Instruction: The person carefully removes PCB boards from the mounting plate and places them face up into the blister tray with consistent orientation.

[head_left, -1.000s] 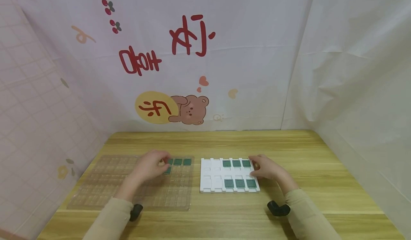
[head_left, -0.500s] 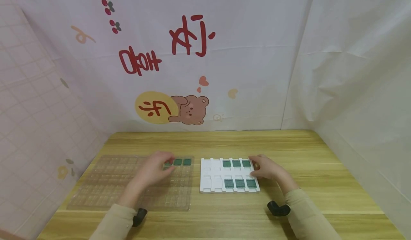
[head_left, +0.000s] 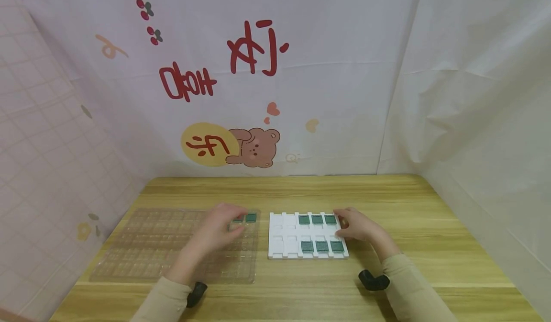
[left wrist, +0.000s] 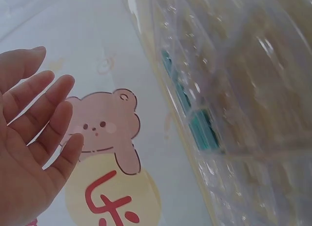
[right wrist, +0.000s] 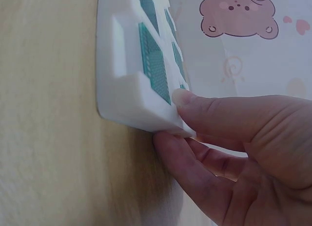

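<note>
On the left half of the tabletop (head_left: pixel 387 202) we see the left hand (head_left: pixel 219 226) hovering over the far right corner of the clear plastic compartment tray (head_left: pixel 142 245), fingers straight and spread, holding nothing; the left wrist view shows the open palm plainly. Just beyond its fingertips two green chips (head_left: pixel 247 217) sit in the tray's far right compartments. Over to the right, the right hand (head_left: pixel 359 226) pinches the far right corner of the white foam tray (head_left: pixel 280 238), thumb on top and fingers curled under its edge. That tray lies near the middle of the tabletop, just beside the clear one, with six green circuit boards (head_left: pixel 317 219) in two rows toward its right side.
</note>
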Demonstrator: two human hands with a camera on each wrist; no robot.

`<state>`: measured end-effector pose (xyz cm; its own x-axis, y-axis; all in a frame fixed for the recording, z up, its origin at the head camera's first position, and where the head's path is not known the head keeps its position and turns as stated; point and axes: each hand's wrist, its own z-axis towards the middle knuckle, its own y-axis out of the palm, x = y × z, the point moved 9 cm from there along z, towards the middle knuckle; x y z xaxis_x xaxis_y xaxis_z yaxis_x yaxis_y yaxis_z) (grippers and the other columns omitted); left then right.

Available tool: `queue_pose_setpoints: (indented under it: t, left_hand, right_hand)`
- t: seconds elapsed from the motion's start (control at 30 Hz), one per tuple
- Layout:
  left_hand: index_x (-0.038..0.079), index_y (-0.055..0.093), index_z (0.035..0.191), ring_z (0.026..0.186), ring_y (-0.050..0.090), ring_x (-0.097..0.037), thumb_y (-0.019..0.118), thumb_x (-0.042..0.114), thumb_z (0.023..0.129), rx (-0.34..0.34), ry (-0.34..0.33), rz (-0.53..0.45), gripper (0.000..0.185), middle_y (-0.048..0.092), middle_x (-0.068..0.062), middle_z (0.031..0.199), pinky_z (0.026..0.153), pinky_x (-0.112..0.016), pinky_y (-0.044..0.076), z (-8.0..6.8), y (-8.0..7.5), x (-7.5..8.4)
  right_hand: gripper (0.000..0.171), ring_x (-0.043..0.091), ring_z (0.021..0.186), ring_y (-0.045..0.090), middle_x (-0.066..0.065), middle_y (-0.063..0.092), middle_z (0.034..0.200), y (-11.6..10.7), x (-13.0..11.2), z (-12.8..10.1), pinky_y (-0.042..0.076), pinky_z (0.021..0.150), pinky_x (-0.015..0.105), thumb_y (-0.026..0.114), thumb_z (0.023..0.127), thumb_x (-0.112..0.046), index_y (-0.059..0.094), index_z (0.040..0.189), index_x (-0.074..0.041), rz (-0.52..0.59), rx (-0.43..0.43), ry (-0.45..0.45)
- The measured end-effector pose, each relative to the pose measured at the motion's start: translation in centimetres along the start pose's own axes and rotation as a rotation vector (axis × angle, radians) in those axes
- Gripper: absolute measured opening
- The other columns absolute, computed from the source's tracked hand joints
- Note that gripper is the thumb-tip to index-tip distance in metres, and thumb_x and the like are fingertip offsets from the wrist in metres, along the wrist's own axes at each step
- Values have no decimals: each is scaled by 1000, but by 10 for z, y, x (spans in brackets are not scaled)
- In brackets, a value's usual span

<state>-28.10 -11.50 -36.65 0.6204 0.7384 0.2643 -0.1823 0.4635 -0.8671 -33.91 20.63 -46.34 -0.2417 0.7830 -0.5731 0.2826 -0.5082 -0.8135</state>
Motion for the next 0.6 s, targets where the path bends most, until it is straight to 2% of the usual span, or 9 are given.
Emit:
queue_pose_setpoints:
  t: [0.33, 0.6]
  left_hand:
    - [9, 71, 113, 90, 61, -16, 80, 17, 82, -12, 90, 33, 33, 71, 1, 97, 80, -37, 50, 8, 10, 18]
    - [9, 71, 112, 96, 62, -19, 79, 20, 83, -16, 92, 24, 32, 72, -2, 104, 84, -40, 50, 18, 12, 34]
  right_hand:
    - [66, 28, 97, 55, 23, 54, 121, -1, -2, -1, 47, 89, 46, 79, 81, -7, 48, 137, 11, -7, -2, -2]
    - [67, 28, 97, 54, 24, 53, 121, 0, -2, -1, 48, 89, 46, 78, 82, -7, 48, 138, 11, -2, -3, -1]
